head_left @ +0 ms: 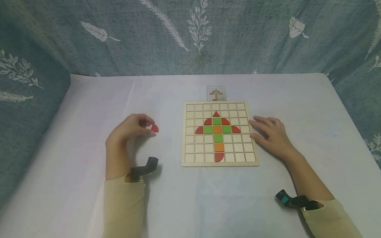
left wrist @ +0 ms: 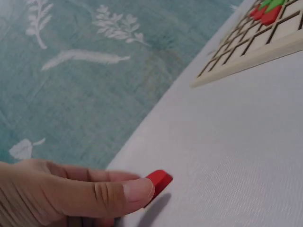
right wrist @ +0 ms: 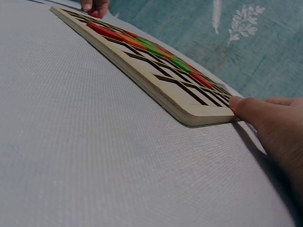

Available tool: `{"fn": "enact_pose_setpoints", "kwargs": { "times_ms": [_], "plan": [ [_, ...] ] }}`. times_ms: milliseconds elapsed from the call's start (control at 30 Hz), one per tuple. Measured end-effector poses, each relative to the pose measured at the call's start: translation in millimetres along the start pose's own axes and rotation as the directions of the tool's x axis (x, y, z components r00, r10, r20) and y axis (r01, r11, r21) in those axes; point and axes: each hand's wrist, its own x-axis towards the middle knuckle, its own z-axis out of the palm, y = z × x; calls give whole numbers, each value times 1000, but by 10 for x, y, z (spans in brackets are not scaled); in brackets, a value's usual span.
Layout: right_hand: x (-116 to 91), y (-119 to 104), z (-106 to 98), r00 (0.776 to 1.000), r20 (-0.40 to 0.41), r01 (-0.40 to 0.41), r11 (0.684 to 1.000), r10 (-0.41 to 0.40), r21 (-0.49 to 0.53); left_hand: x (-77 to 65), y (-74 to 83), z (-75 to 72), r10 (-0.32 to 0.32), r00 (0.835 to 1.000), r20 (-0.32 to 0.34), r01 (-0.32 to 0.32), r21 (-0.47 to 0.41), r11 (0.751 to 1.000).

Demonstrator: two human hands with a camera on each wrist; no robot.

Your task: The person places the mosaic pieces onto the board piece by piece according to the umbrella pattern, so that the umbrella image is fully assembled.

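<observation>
My left hand point(head_left: 131, 129) pinches a red quarter-round tile point(head_left: 154, 128) between thumb and fingers, left of the wooden grid board point(head_left: 190, 163). In the left wrist view the thumb lies along the red tile, which shows just past its tip, close over the cloth. My right hand point(head_left: 274, 137) rests beside the board, its thumb and fingertips touching the right edge. On the board, green squares point(head_left: 218, 138), orange squares point(head_left: 218, 147), red quarter-rounds point(head_left: 219, 157) and a red triangle point(head_left: 216, 114) sit in the cells in an arrow-like figure.
A small pattern card point(head_left: 216, 93) with a similar coloured figure lies behind the board, at its far edge. White cloth point(head_left: 190, 205) covers the table. A blue-green curtain with white leaves point(head_left: 253, 39) hangs behind it. A dark wrist camera point(head_left: 146, 168) sticks out from the left sleeve.
</observation>
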Motion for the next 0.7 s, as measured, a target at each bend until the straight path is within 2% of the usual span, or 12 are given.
{"fn": "enact_pose_setpoints", "kwargs": {
  "times_ms": [167, 367, 533, 600, 700],
  "plan": [
    [2, -2, -1, 1000, -1, 0, 1000, 0, 0, 17, 75, 30, -33, 999, -11, 33, 75, 997],
    [-1, 4, 4, 1000, -4, 1, 1000, -1, 0, 96, 127, 116, 43, 998, 46, -46, 72, 996],
    [4, -13, -4, 1000, -2, -7, 1000, 7, -11, 90, 148, 138, 19, 998, 62, -23, 71, 997],
    [5, -18, -7, 1000, -1, -7, 1000, 7, -10, 91, 145, 137, 25, 999, 47, -29, 74, 997],
    [4, -21, -7, 1000, 1, -6, 1000, 6, -6, 100, 130, 123, 67, 998, 16, -68, 72, 995]
  ]
}}
